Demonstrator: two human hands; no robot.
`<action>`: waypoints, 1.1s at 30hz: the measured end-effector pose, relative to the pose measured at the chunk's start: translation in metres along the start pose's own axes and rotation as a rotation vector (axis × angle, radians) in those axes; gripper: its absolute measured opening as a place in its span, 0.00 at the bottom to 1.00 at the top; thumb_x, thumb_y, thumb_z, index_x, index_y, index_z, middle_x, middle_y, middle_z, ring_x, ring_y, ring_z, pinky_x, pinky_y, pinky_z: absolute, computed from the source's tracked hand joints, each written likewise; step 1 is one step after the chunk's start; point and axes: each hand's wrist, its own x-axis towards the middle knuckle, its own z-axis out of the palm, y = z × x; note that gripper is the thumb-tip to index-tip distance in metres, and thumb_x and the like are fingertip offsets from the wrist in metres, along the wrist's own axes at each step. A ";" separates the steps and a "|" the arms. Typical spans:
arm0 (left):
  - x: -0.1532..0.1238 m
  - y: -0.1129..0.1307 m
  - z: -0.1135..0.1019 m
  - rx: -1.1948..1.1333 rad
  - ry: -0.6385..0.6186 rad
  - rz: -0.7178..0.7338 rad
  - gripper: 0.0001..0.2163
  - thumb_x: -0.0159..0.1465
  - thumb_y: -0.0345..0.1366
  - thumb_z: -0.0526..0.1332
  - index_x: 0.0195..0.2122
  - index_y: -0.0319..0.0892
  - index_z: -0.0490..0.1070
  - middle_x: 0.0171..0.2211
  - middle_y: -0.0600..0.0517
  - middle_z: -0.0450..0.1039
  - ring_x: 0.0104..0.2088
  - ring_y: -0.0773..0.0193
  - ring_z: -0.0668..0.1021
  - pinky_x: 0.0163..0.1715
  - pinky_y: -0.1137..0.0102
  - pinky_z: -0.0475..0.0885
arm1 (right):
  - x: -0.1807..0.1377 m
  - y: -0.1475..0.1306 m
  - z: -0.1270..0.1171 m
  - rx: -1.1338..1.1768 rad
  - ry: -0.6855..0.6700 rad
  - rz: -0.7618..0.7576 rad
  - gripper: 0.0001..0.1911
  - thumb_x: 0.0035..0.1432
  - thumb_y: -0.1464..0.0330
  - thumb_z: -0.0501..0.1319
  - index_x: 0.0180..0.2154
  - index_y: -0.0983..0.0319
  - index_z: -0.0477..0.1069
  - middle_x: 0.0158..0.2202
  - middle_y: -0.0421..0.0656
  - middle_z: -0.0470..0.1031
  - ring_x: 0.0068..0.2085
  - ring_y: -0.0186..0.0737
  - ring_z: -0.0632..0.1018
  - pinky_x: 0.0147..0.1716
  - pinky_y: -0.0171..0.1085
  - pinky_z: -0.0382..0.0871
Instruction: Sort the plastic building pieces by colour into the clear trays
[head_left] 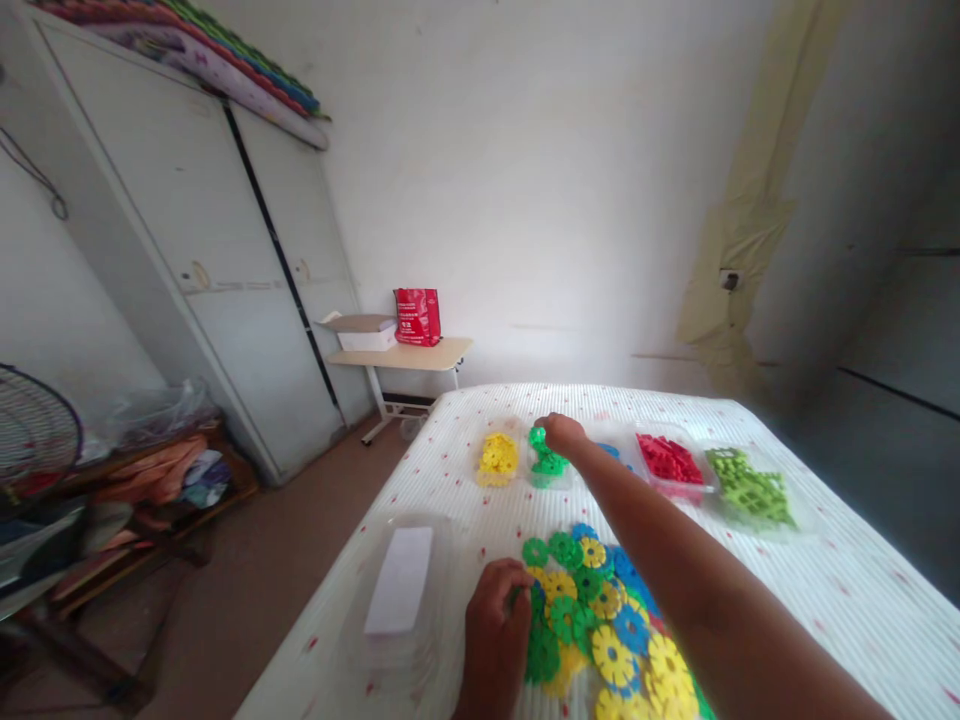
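Observation:
My right hand is stretched out over the clear container of green pieces, its fingers closed on a green snowflake disc. At the left edge of a mixed pile of flower-shaped snowflake discs, my left hand is curled, thumb and fingers together; whatever they may hold is hidden. Green, yellow and blue discs fill most of this pile, with a little red under my right forearm. Left of the green container stands a container of yellow pieces. Blue pieces show partly behind my right forearm.
A container of red pieces and one of light green pieces stand at the right. Stacked clear lids with a white paper lie at the left. Behind are a small table with a red bag, and a cabinet.

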 end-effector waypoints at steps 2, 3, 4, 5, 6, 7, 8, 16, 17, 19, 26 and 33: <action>0.000 -0.001 0.000 0.006 0.001 0.006 0.07 0.54 0.33 0.53 0.26 0.43 0.72 0.34 0.47 0.73 0.37 0.60 0.75 0.40 0.65 0.71 | 0.004 -0.001 0.004 -0.023 -0.010 0.004 0.21 0.56 0.73 0.51 0.51 0.53 0.67 0.47 0.47 0.72 0.44 0.41 0.75 0.36 0.35 0.67; 0.000 -0.001 0.000 0.008 0.000 0.008 0.07 0.54 0.33 0.53 0.26 0.43 0.72 0.34 0.47 0.73 0.37 0.60 0.75 0.40 0.65 0.71 | 0.005 -0.001 0.006 -0.034 -0.011 0.003 0.21 0.57 0.73 0.51 0.51 0.53 0.67 0.47 0.47 0.72 0.44 0.41 0.75 0.36 0.35 0.67; 0.000 -0.002 0.000 0.009 0.001 0.010 0.07 0.54 0.32 0.53 0.26 0.43 0.72 0.34 0.47 0.73 0.38 0.60 0.75 0.41 0.65 0.71 | 0.006 -0.002 0.007 -0.044 -0.010 0.002 0.21 0.57 0.72 0.50 0.51 0.52 0.66 0.47 0.47 0.71 0.44 0.41 0.75 0.36 0.35 0.67; 0.000 -0.002 0.000 0.009 0.000 0.011 0.07 0.54 0.32 0.53 0.26 0.43 0.72 0.34 0.47 0.73 0.38 0.60 0.75 0.41 0.64 0.70 | 0.006 -0.002 0.009 -0.054 -0.010 -0.001 0.21 0.57 0.72 0.50 0.51 0.52 0.66 0.47 0.47 0.71 0.44 0.42 0.75 0.36 0.35 0.67; 0.000 -0.002 0.000 0.007 -0.002 0.010 0.07 0.54 0.31 0.53 0.26 0.43 0.71 0.34 0.47 0.73 0.38 0.60 0.75 0.41 0.64 0.70 | 0.006 -0.003 0.010 -0.062 -0.010 -0.003 0.21 0.57 0.72 0.50 0.51 0.53 0.66 0.47 0.47 0.71 0.43 0.42 0.75 0.35 0.36 0.67; 0.000 -0.002 0.000 0.005 -0.006 0.008 0.07 0.54 0.31 0.53 0.26 0.42 0.71 0.34 0.47 0.73 0.38 0.60 0.75 0.41 0.64 0.70 | 0.007 -0.003 0.010 -0.069 -0.010 -0.006 0.21 0.57 0.72 0.50 0.51 0.53 0.66 0.46 0.47 0.72 0.43 0.42 0.75 0.35 0.36 0.67; 0.000 -0.002 0.000 0.001 -0.009 0.005 0.07 0.54 0.31 0.53 0.26 0.42 0.71 0.34 0.47 0.73 0.38 0.60 0.75 0.41 0.64 0.70 | 0.007 -0.003 0.010 -0.075 -0.010 -0.008 0.20 0.57 0.72 0.50 0.50 0.53 0.67 0.46 0.47 0.72 0.43 0.41 0.75 0.35 0.35 0.66; 0.000 -0.001 0.000 -0.013 -0.021 0.010 0.07 0.54 0.31 0.54 0.26 0.42 0.72 0.34 0.46 0.72 0.37 0.60 0.74 0.40 0.64 0.70 | 0.000 0.005 -0.005 -0.094 0.048 0.007 0.15 0.58 0.72 0.50 0.41 0.60 0.72 0.43 0.50 0.73 0.41 0.43 0.75 0.34 0.36 0.66; 0.000 -0.002 0.000 -0.013 -0.024 0.012 0.07 0.54 0.31 0.54 0.26 0.42 0.72 0.34 0.46 0.72 0.37 0.60 0.74 0.40 0.64 0.70 | -0.003 0.007 -0.009 -0.090 0.063 0.011 0.14 0.57 0.72 0.50 0.40 0.60 0.72 0.42 0.49 0.73 0.40 0.42 0.75 0.34 0.36 0.66; 0.000 -0.002 0.000 -0.013 -0.029 0.016 0.07 0.54 0.31 0.54 0.26 0.42 0.72 0.34 0.46 0.72 0.37 0.60 0.74 0.40 0.64 0.70 | -0.010 0.010 -0.017 -0.081 0.097 0.016 0.14 0.57 0.73 0.50 0.40 0.59 0.72 0.41 0.48 0.74 0.39 0.41 0.75 0.33 0.35 0.65; -0.001 0.000 -0.003 -0.008 -0.007 0.031 0.08 0.54 0.30 0.53 0.27 0.42 0.72 0.33 0.49 0.72 0.38 0.61 0.74 0.42 0.65 0.69 | -0.071 0.036 -0.042 -0.028 0.269 -0.021 0.14 0.57 0.74 0.48 0.39 0.60 0.71 0.42 0.44 0.73 0.40 0.38 0.74 0.35 0.33 0.64; -0.001 -0.007 -0.002 0.020 -0.020 0.082 0.08 0.56 0.30 0.52 0.30 0.41 0.71 0.34 0.50 0.72 0.38 0.62 0.74 0.40 0.67 0.70 | -0.181 0.096 -0.006 0.133 0.568 -0.231 0.11 0.57 0.73 0.48 0.32 0.63 0.69 0.32 0.45 0.73 0.31 0.36 0.75 0.31 0.33 0.65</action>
